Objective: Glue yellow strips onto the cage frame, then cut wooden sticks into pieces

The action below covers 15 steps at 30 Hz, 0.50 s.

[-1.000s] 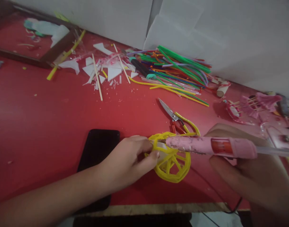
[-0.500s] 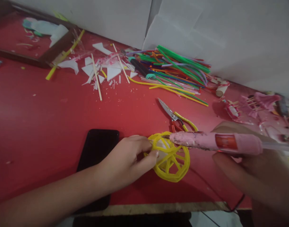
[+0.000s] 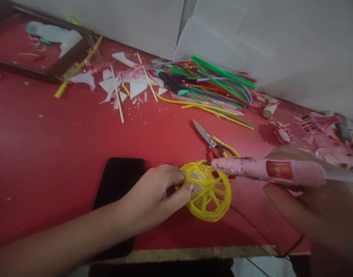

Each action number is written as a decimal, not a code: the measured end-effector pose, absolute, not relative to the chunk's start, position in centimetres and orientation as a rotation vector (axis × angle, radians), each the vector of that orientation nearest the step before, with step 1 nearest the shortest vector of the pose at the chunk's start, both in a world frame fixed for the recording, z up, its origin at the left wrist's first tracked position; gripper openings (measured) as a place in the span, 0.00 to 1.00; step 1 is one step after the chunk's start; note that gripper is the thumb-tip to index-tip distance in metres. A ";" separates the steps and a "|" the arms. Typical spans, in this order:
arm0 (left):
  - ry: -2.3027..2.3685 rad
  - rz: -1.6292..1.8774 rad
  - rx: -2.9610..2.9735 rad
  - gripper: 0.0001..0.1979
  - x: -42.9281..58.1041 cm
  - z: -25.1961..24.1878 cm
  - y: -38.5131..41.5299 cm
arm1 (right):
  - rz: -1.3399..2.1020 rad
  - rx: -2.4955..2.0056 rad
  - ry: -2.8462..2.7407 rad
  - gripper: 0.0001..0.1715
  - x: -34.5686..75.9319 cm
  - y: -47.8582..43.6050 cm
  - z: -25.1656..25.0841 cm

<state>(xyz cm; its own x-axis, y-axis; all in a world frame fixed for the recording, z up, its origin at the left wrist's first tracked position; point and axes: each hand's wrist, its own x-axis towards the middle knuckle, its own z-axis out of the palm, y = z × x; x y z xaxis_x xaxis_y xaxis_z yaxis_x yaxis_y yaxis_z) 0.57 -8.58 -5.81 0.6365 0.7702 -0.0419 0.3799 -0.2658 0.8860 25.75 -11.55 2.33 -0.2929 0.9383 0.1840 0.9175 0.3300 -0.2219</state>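
Observation:
A yellow pipe-cleaner wheel (image 3: pixel 209 196) with spokes lies near the front edge of the red table (image 3: pixel 57 138). My left hand (image 3: pixel 154 194) pinches its left rim, fingers closed on it, with a small white piece showing under the fingertips. My right hand (image 3: pixel 312 200) is wrapped round a pink glue gun (image 3: pixel 268 170) held level, its nozzle pointing left at the wheel's upper right edge. A black cord runs from the gun off the table's front edge.
A black phone (image 3: pixel 118 184) lies under my left forearm. Scissors (image 3: pixel 213 142) with yellow and red handles lie behind the wheel. Coloured pipe cleaners (image 3: pixel 213 82), white scraps and sticks (image 3: pixel 118 86) lie along the white wall. Pink craft pieces (image 3: pixel 306 127) sit at the right.
The glue gun has drawn back to the right, so its nozzle has moved from the wheel's middle to its upper right edge. My left hand keeps its hold on the wheel.

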 end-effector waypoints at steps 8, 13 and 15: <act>0.918 0.513 1.868 0.17 0.7 -6.1 -8.6 | -0.067 -1.590 -2.465 0.07 25.7 -11.0 3.4; 0.902 0.531 1.884 0.16 0.6 -5.9 -8.5 | -0.100 -1.480 -2.547 0.08 25.6 -9.6 4.2; 0.901 0.520 1.891 0.16 0.6 -5.8 -8.4 | -0.074 -1.413 -2.586 0.08 25.6 -8.9 4.7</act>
